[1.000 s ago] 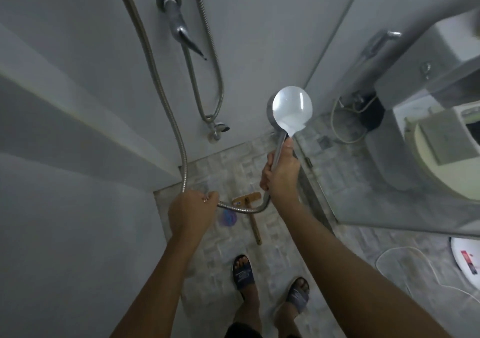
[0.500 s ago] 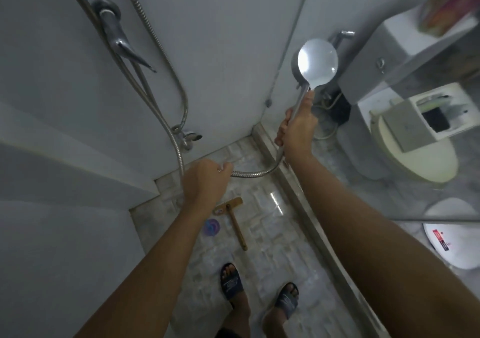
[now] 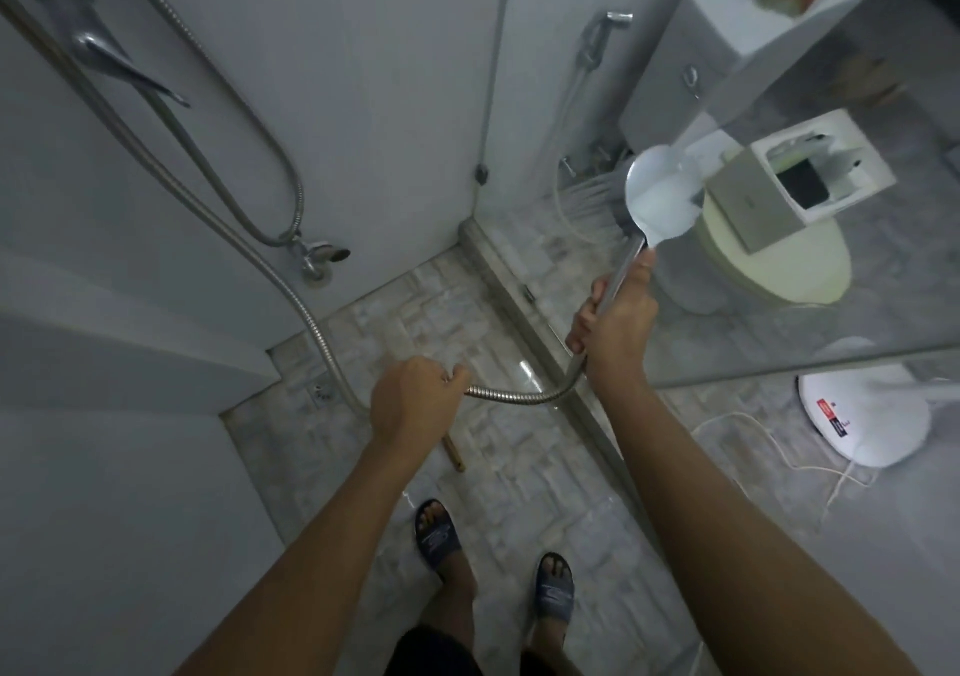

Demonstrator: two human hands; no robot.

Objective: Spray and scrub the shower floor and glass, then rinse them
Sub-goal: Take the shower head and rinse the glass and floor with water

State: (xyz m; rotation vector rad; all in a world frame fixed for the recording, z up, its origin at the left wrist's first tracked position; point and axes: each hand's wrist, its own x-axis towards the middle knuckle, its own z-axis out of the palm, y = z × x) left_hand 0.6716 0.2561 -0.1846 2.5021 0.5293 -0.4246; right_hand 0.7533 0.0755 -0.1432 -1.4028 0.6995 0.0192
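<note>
1. Two bare arms reach up from the bottom of the frame, both stretched out over the shower floor [image 3: 467, 311].
2. The right hand [image 3: 615, 322] sits right of centre, fingers wrapped tight round the handle of the shower head [image 3: 660, 202], thumb laid up along the handle.
3. The shower head's round face tilts toward the glass [image 3: 779, 311] on the right side of the frame; thin streaks of water show to its left, hard to make out against the glass.
4. The left hand [image 3: 413, 400] is at centre, curled into a fist round the metal hose [image 3: 519, 394], which sags in a curve between the two hands.
5. From the left hand the hose runs up and to the upper left, where the frame edge cuts it off.
6. A second loop of hose hangs on the wall by the tap [image 3: 98, 46] in the upper left.
7. The left hand and forearm hide most of a wooden handle [image 3: 454, 454] lying on the floor; only its lower end shows.
8. Two feet in dark sandals [image 3: 439, 535] stand at bottom centre.
9. Through the glass, a toilet [image 3: 779, 264] shows at the upper right with a white box [image 3: 810, 176] on its lid; reflections blur its outline.
10. A white round appliance [image 3: 872, 415] sits on the floor at the right edge, partly behind the glass, too blurred to identify.
</note>
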